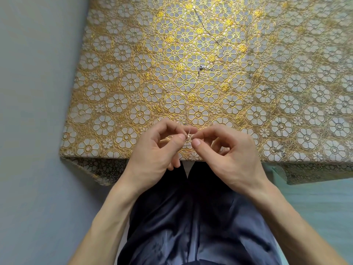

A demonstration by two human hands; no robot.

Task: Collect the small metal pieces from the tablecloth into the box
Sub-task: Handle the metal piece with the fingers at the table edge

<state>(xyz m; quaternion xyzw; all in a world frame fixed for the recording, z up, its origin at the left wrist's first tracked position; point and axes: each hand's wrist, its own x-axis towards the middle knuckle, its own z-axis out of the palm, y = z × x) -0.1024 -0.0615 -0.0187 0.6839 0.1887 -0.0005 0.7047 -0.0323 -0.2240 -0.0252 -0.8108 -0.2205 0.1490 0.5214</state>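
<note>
Both hands meet over the near edge of the gold flower-patterned tablecloth (133, 77). My left hand (158, 148) and my right hand (227, 150) pinch a tiny thin metal piece (188, 135) between thumbs and forefingers; it looks like a fine chain or wire with a small ring. Another small metal piece (202, 68) lies on the cloth near the middle. Further faint metal bits lie toward the right, one at mid-right (251, 75) and one near the front right edge (280, 149). A thin chain (200, 22) runs diagonally at the far centre. No box is in view.
The table's front edge (286, 161) runs just beyond my wrists, with cloth hanging down at the left corner (91, 169). A grey wall or floor (34, 111) lies to the left. My dark trousers (191, 217) fill the lower middle.
</note>
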